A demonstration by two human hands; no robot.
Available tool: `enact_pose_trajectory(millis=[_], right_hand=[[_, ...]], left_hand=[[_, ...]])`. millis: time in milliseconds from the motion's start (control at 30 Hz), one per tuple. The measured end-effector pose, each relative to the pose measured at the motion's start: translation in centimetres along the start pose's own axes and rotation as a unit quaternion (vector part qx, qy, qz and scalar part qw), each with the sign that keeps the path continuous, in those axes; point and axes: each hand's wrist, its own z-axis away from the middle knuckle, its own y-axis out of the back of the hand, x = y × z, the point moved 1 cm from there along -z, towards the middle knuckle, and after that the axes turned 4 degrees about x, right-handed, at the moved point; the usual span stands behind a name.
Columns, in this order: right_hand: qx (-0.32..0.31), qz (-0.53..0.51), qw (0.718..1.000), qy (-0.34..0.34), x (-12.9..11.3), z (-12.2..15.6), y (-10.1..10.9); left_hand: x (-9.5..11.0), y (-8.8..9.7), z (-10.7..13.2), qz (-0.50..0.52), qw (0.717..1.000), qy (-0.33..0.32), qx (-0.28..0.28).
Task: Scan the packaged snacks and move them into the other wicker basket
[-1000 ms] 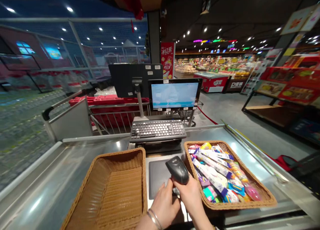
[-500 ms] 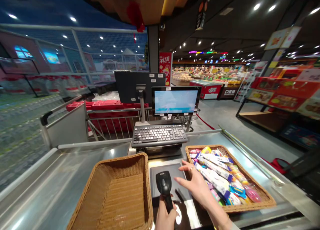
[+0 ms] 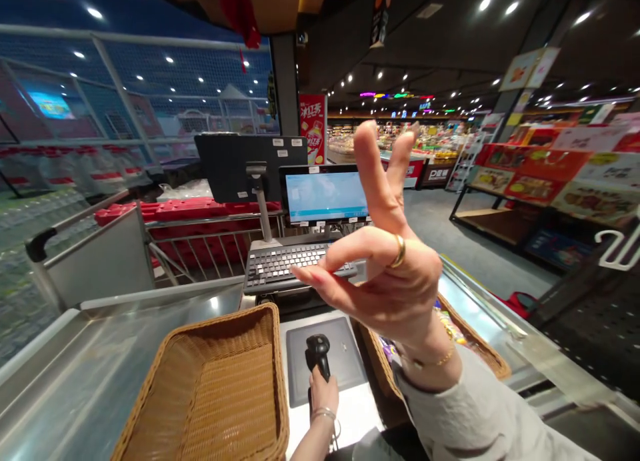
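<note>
My left hand [image 3: 324, 389] is wrapped round the handle of a black barcode scanner [image 3: 318, 347] above a grey pad [image 3: 345, 334] on the counter. Close to the camera, my right hand [image 3: 400, 274] is raised, with a gold ring on one finger. Its thumb and that ringed finger come together in a pinch with nothing visible between them, while two other fingers point up, spread apart. Behind my right wrist, a wicker basket [image 3: 487, 354] of colourful packaged goods is largely hidden. Left of the scanner stands an empty wicker basket [image 3: 230, 394].
A keyboard [image 3: 280, 269] and a lit screen [image 3: 320, 197] stand beyond the pad, partly covered by my right hand. Beside them is a second monitor [image 3: 225, 164], seen from behind. A metal counter [image 3: 125, 354] runs left; boxed goods [image 3: 540, 174] sit on a rack at right.
My right hand has risen from beside the filled basket toward the camera, its fingers going from spread to a pinch. The left hand keeps the scanner, now slightly farther forward. The view has shifted right.
</note>
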Motion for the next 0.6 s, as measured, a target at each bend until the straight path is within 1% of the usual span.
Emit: enact_pose_trajectory(millis=[33, 67, 133, 167, 200, 267, 300, 367, 400, 433, 467, 500, 533, 567, 600], right_hand=[[0.009, -0.008, 1.0, -0.006, 0.4, 0.5, 0.3], [0.01, -0.018, 0.999, -0.028, 1.1, 1.4, 0.5], [0.036, -0.038, 0.994, -0.093, 2.9, 4.4, 0.8], [0.045, -0.038, 0.989, -0.137, 4.0, 6.5, 1.0], [0.037, -0.032, 0.98, -0.193, 5.2, 9.0, 1.2], [0.021, 0.006, 0.952, -0.304, 7.5, 14.8, 2.0], [0.029, 0.042, 0.938, -0.344, 8.6, 17.9, 2.9], [0.077, 0.155, 0.91, -0.377, 10.5, 23.5, 5.6], [0.107, 0.222, 0.887, -0.39, 11.4, 25.8, 7.5], [0.132, 0.29, 0.85, -0.419, 12.4, 27.9, 9.6], [0.148, 0.352, 0.801, -0.461, 13.5, 29.5, 11.8], [0.161, 0.377, 0.772, -0.486, 14.7, 30.6, 14.0], [0.165, 0.388, 0.752, -0.507, 16.0, 31.3, 16.1], [0.16, 0.39, 0.735, -0.532, 17.3, 31.7, 18.0], [0.146, 0.38, 0.723, -0.558, 18.7, 31.8, 19.5]], left_hand=[[0.2, -0.4, -0.4, -0.006, 1.0, 0.004, 0.006], [0.4, -0.8, -0.7, -0.009, 1.0, 0.007, 0.01], [1.0, -1.7, -1.2, -0.012, 1.0, 0.001, 0.014], [1.4, -2.3, -1.5, -0.013, 1.0, -0.006, 0.015], [1.7, -2.8, -1.8, -0.014, 1.0, -0.013, 0.014], [2.4, -3.8, -2.2, -0.017, 0.999, -0.025, 0.013], [2.7, -4.2, -2.4, -0.021, 0.999, -0.029, 0.012], [3.0, -4.7, -2.4, -0.035, 0.999, -0.03, 0.015], [3.0, -4.8, -2.3, -0.044, 0.999, -0.028, 0.017], [3.0, -4.7, -2.0, -0.054, 0.998, -0.023, 0.022], [2.9, -4.5, -1.6, -0.06, 0.998, -0.02, 0.029], [3.0, -4.2, -1.1, -0.065, 0.997, -0.018, 0.038], [3.1, -3.8, -0.6, -0.065, 0.996, -0.02, 0.057], [3.5, -3.5, 0.0, -0.037, 0.994, -0.047, 0.087], [4.1, -3.3, 0.6, 0.0, 0.993, -0.079, 0.09]])
